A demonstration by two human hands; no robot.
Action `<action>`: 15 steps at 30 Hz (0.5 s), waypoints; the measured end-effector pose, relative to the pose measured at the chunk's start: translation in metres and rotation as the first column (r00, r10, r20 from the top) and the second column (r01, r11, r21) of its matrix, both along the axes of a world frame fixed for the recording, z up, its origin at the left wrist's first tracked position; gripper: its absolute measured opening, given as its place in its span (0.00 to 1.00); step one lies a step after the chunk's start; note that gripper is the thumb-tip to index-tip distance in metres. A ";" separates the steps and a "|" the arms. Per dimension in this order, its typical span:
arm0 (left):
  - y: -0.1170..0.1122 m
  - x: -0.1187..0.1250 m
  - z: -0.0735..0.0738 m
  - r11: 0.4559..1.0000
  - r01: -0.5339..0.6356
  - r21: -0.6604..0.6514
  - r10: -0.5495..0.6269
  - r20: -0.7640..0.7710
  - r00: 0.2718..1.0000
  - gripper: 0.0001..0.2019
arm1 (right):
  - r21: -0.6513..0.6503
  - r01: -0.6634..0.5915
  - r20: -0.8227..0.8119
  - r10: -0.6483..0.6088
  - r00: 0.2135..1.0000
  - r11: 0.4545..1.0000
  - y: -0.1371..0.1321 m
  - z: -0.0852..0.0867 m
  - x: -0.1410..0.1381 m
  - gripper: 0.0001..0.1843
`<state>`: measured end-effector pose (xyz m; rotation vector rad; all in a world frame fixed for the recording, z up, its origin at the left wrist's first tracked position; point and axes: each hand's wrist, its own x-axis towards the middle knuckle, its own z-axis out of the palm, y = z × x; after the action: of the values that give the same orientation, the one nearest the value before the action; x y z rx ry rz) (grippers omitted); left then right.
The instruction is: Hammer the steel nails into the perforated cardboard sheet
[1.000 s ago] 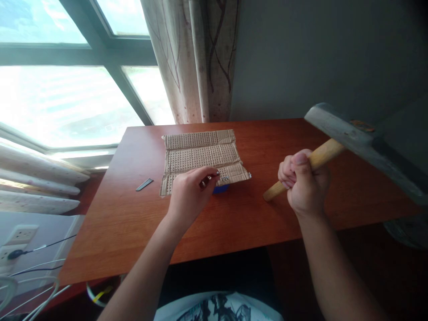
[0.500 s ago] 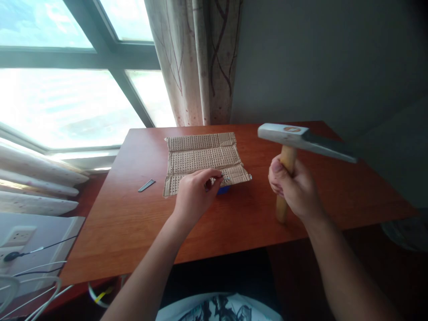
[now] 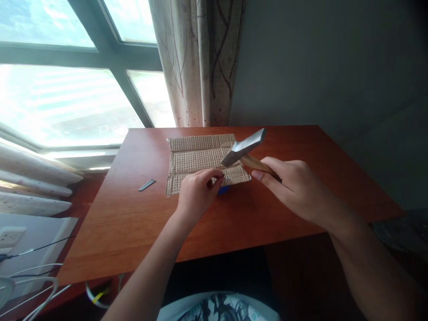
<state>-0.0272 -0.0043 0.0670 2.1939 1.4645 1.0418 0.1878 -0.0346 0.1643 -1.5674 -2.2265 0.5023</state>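
Brown perforated cardboard [image 3: 200,160] lay flat on the table [image 3: 140,229], with a blue object [image 3: 223,190] partly visible beneath its near right edge. Through the head view I checked both hands. State of the right grip [image 3: 296,187]: fingers wrapped around the wooden handle of the hammer [image 3: 243,149], thumb laid alongside it. State of the left grip [image 3: 197,187]: thumb and forefinger pressed together over the near right part of the cardboard. They pinched a small item [image 3: 222,175], by my judgement a nail, though the fingers hid most of it. Small metal pieces [image 3: 227,179] showed just right of those fingertips.

Governing relation: the hammer's head sat just beyond and slightly right of the left fingertips. Its long axis sloped from the lower end, nearest the pinch, up and away to the right; the handle ran rightward into the right grip. I could not confirm the head's height above the fingers. Loose nails [image 3: 147,185] lay side by side, left of the cardboard.
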 end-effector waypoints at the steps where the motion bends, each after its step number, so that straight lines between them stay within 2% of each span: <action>1: 0.000 0.000 0.000 1.000 0.000 -0.001 0.000 -0.001 1.000 0.03 | -0.006 -0.002 -0.006 0.002 1.000 1.000 0.000 0.001 -0.001 0.19; 7: 0.000 0.000 0.000 1.000 0.008 -0.021 -0.009 -0.055 0.998 0.04 | -0.149 -0.004 0.034 0.009 0.999 0.989 -0.001 -0.007 -0.005 0.20; 15: 0.000 0.001 0.002 0.999 0.007 -0.043 -0.008 -0.032 0.999 0.04 | -0.089 0.047 0.050 -0.042 0.998 0.995 -0.003 -0.005 -0.001 0.19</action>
<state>-0.0264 -0.0046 0.0688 2.1941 1.4772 0.9686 0.1865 -0.0377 0.1597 -1.6875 -2.2268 0.5653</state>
